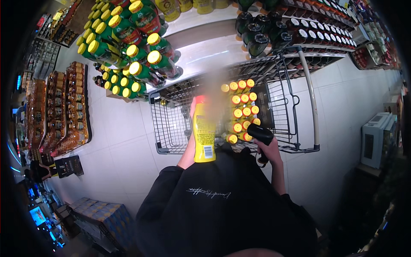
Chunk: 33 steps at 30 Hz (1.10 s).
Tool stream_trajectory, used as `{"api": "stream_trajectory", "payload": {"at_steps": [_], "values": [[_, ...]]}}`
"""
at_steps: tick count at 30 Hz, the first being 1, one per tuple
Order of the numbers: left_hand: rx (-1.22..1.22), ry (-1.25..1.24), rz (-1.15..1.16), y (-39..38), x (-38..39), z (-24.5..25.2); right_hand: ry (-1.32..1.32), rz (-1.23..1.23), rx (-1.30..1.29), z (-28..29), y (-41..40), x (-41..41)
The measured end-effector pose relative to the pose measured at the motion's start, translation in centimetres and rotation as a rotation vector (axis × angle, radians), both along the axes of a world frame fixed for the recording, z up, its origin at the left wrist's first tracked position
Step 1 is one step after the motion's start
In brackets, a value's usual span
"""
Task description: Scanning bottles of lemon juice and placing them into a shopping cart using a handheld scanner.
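My left hand (193, 107), mostly hidden behind it, holds a yellow plastic bottle (201, 128) with a red cap. The bottle stands roughly upright, and its printed back with a barcode faces me. In my right hand (272, 150) is a black handheld barcode scanner (260, 133), its head pointing up and left towards the bottle. Beyond both hands stands a wire shopping cart (158, 123). Several yellow-capped bottles (246, 111) are lined up in rows inside it, left of a dark flat panel (265, 104). A blurred patch covers the area right of the held bottle.
Green bottles with yellow caps (141, 54) are stacked beyond the cart's left end. A white shelf (205, 48) carries dark green bottles (257, 43) and white-capped jars (313, 33). Amber bottles (75, 106) stand far left. The cart's handle (310, 93) is on the right.
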<state>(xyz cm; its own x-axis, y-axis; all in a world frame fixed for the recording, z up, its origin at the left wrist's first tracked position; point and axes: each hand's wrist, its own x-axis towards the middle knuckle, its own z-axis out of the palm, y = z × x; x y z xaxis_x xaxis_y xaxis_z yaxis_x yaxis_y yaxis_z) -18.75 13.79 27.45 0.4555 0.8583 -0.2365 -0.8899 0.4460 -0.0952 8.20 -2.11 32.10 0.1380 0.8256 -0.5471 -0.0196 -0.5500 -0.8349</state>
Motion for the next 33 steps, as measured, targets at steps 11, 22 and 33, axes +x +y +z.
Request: {"api": "stream_trajectory", "payload": {"at_steps": [11, 22, 33], "values": [[0.142, -0.139, -0.199, -2.7, 0.2, 0.0, 0.025, 0.721, 0.195, 7.2, 2.1, -4.9], [0.024, 0.182, -0.14, -2.5, -1.0, -2.0, 0.082, 0.862, 0.274, 8.3, 3.6, -7.5], [-0.1, 0.322, -0.079, -3.7, -0.7, 0.4, 0.049, 0.792, 0.202, 7.0, 2.8, -6.9]]}}
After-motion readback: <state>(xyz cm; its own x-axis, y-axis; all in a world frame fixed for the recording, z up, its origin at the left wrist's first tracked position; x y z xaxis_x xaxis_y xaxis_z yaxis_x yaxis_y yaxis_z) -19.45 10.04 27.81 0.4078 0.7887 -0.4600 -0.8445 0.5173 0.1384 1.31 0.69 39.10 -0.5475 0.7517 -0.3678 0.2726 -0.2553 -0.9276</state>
